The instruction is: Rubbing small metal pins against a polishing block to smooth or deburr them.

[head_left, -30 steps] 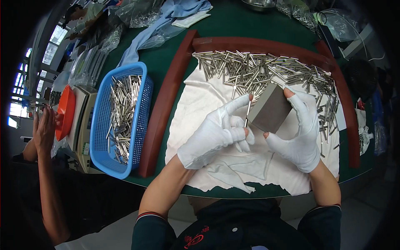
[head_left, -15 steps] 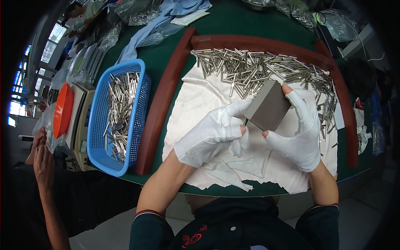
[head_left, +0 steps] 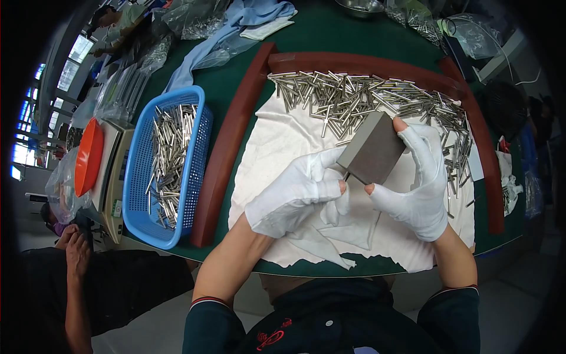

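Here's the grey block [head_left: 374,150], held tilted above the white cloth [head_left: 268,138], in front of the loose rods [head_left: 348,100]. The right hand [head_left: 415,183] has it gripped, forefinger at the upper corner, thumb at the lower one, palm bowed wide. And the left hand [head_left: 298,192]: half closed, thumb and forefinger pinching a metal rod [head_left: 346,176], of which only a short dark end shows below the block's edge! A second ago that rod stood in plain sight beside the block; now it's nearly all hidden, and block and hands have drifted slightly left.

Out to the containers: the blue basket [head_left: 204,141], perforated and oblong, carries a long heap of shiny metal rods, well below its rim in places. The red-brown frame [head_left: 236,141] pens in the loose pile along its far and right sides. Beyond, on the green surface [head_left: 318,38], a clear bag [head_left: 421,23] shows rods inside; the metal bowl [head_left: 361,6] is cut off, contents unclear. Left of the basket sits an orange dish [head_left: 88,159], and the co-worker's hands [head_left: 75,248], earlier up beside it, are now lowered and together.
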The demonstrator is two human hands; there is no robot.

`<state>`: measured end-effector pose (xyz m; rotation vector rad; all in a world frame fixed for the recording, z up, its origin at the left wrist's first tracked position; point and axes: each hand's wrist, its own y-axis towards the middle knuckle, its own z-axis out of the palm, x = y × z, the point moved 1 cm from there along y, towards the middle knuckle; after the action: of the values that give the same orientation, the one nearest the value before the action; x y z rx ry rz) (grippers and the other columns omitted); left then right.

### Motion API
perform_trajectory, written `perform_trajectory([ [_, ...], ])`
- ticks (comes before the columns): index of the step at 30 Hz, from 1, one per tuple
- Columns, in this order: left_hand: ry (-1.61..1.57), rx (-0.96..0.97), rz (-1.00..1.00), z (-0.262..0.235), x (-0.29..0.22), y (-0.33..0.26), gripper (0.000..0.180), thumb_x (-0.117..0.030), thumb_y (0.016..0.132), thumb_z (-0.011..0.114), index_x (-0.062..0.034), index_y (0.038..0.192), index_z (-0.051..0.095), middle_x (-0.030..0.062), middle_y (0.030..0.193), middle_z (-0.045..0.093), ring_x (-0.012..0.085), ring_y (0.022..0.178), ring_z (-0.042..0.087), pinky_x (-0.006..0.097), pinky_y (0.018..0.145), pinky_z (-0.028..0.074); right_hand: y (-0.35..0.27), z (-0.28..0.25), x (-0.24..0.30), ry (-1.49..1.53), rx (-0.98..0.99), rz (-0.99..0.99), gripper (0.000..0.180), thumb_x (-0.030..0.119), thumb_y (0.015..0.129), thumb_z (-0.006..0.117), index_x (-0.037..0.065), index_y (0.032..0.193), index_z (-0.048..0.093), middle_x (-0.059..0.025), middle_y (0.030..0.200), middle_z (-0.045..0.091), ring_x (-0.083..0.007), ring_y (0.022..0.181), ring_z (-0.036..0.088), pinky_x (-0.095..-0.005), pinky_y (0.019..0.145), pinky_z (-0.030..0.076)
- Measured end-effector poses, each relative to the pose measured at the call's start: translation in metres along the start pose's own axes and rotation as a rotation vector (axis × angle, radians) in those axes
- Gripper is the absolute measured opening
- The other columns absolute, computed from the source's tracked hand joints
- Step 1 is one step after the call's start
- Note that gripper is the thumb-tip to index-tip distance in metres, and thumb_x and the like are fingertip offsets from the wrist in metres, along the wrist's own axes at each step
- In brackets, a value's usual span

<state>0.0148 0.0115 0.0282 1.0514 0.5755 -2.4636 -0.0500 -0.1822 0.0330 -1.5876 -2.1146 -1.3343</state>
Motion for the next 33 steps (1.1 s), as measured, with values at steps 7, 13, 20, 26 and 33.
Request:
perform_trajectory([
  [7, 0.036, -0.042, -0.043, -0.008, 0.008, 0.004, 0.053, -0.011, 0.082, 0.064, 0.0063, 0.128, 0.042, 0.0118, 0.082, 0.063, 0.0137, 0.060, 0.060, 0.023, 0.050, 0.048, -0.001, 0.003, 0.003, -0.047, -0.048, -0.029, 0.082, 0.006, 0.055, 0.076, -0.002, 0.130, 0.044, -0.0115, 0.109, 0.049, -0.0212, 0.097, 0.050, -0.0307, 0.084, 0.042],
  [13, 0.189, -0.087, -0.114, 0.004, 0.009, 0.007, 0.064, -0.012, 0.081, 0.065, 0.0082, 0.133, 0.035, 0.0121, 0.068, 0.063, 0.0156, 0.053, 0.060, 0.023, 0.049, 0.047, 0.000, 0.005, 0.006, -0.107, -0.035, -0.038, 0.082, 0.006, 0.054, 0.077, -0.002, 0.129, 0.045, -0.0119, 0.110, 0.048, -0.0223, 0.099, 0.051, -0.0307, 0.084, 0.043],
  [20, 0.268, -0.091, -0.183, 0.004, 0.008, 0.007, 0.062, -0.011, 0.082, 0.063, 0.0081, 0.134, 0.035, 0.0138, 0.069, 0.063, 0.0159, 0.053, 0.060, 0.023, 0.049, 0.047, -0.002, 0.005, 0.002, -0.097, -0.037, -0.021, 0.083, 0.010, 0.055, 0.079, -0.001, 0.130, 0.045, -0.0130, 0.111, 0.048, -0.0223, 0.098, 0.051, -0.0314, 0.085, 0.043],
  [26, 0.109, -0.100, 0.030, -0.002, 0.009, 0.006, 0.038, -0.007, 0.084, 0.059, 0.0081, 0.117, 0.047, 0.0141, 0.071, 0.063, 0.0155, 0.054, 0.060, 0.024, 0.052, 0.047, -0.005, 0.004, 0.000, -0.130, -0.041, -0.034, 0.083, 0.010, 0.056, 0.078, -0.002, 0.130, 0.044, -0.0134, 0.111, 0.047, -0.0228, 0.099, 0.051, -0.0317, 0.085, 0.044],
  [33, 0.099, -0.139, 0.069, 0.002, 0.011, 0.005, 0.042, -0.007, 0.084, 0.061, 0.0060, 0.121, 0.047, 0.0141, 0.074, 0.063, 0.0138, 0.054, 0.059, 0.022, 0.049, 0.048, -0.002, 0.007, 0.003, -0.092, -0.087, -0.086, 0.083, 0.012, 0.054, 0.080, -0.001, 0.128, 0.046, -0.0127, 0.109, 0.049, -0.0241, 0.096, 0.051, -0.0330, 0.080, 0.044],
])
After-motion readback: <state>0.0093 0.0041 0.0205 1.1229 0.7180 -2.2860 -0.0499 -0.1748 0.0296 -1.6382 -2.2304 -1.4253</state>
